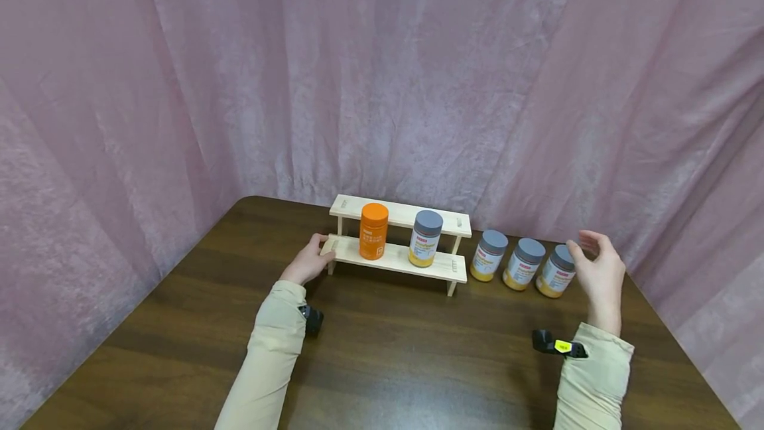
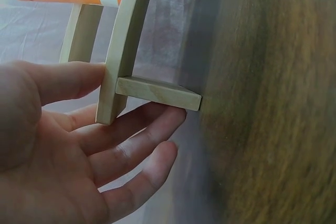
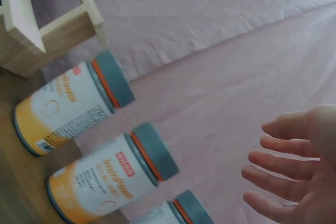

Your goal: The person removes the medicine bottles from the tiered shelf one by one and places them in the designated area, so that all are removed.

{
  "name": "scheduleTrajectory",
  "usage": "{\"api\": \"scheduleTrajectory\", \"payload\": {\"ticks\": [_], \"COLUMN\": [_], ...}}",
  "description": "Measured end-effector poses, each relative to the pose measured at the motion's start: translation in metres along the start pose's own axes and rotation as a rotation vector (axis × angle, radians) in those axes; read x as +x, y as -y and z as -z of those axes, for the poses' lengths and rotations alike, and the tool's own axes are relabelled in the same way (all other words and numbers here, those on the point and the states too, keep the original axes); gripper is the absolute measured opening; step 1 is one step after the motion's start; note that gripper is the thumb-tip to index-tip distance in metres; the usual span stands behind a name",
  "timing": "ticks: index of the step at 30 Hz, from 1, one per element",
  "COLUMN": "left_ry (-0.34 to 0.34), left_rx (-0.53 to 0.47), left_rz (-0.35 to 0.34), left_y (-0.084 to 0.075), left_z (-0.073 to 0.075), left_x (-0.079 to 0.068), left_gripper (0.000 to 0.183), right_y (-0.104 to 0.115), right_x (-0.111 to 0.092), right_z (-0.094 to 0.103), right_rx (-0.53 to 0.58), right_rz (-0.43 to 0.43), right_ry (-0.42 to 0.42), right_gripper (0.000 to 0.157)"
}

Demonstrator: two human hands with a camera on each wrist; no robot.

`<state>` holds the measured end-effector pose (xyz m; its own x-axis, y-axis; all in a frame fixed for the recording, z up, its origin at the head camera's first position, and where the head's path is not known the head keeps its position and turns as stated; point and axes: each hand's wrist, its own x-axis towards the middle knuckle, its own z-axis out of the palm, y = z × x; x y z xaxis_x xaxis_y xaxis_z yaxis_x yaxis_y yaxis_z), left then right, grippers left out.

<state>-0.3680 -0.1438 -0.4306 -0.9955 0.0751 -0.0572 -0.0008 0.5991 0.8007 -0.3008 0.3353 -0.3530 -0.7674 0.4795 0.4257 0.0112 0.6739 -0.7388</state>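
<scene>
A two-tier wooden display rack point(image 1: 334, 249) stands on the table, and my left hand point(image 1: 309, 259) holds the left end of its lower shelf. In the left wrist view, the thumb point(image 2: 73, 80) lies on top of the board and the fingers reach beneath, beside the rack's leg point(image 2: 157, 92). On the lower shelf stand an orange bottle point(image 1: 373, 234) and a grey-capped supplement bottle point(image 1: 424, 241). My right hand point(image 1: 601, 274), holding nothing, is raised by the rightmost of three more grey-capped bottles point(image 1: 556, 274). In the right wrist view its fingers point(image 3: 278, 184) are loosely bent and apart from the bottles.
The other two grey-capped bottles point(image 1: 488, 257) point(image 1: 523, 265) stand upright in a row right of the rack. The rack's upper shelf point(image 1: 401, 211) bears nothing. A pink curtain point(image 1: 382, 85) hangs behind the dark wooden table point(image 1: 382, 357).
</scene>
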Motion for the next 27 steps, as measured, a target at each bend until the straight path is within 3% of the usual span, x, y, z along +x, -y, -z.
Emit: {"api": "scheduleTrajectory", "payload": {"ticks": [11, 27], "left_ry": [0.020, 0.029], "left_rx": [-0.003, -0.032], "left_rz": [0.018, 0.023], "left_y": [-0.003, -0.002], "left_z": [0.002, 0.003], "left_x": [-0.001, 0.000], "left_gripper": [0.053, 0.054], "right_y": [0.014, 0.037], "right_x": [-0.007, -0.014], "right_z": [-0.016, -0.021], "right_rx": [0.006, 0.019], "right_rz": [0.133, 0.135], "right_ry": [0.011, 0.044], "right_gripper": [0.024, 0.022]}}
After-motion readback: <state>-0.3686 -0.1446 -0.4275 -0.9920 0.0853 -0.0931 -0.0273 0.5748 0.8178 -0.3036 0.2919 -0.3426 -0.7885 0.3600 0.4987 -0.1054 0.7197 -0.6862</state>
